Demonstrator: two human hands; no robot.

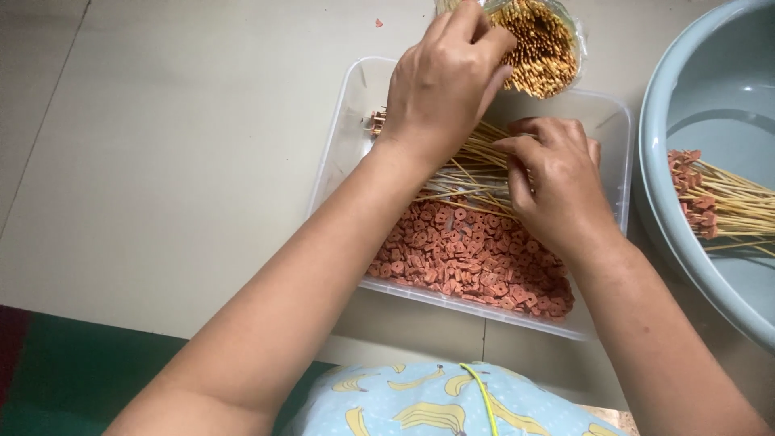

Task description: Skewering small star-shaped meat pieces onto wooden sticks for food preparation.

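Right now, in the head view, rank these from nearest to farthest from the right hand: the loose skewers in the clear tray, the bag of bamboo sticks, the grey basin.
1. Loose skewers: under the right hand, touching its fingers.
2. Bag of bamboo sticks: above it, at the left hand.
3. Grey basin: off to the right.

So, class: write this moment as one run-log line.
left hand: reaching into skewer bundle | right hand: on loose skewers | tub: reddish rings

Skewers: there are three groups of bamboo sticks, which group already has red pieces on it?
The skewers lying in the grey basin at the right; red pieces sit on their ends.
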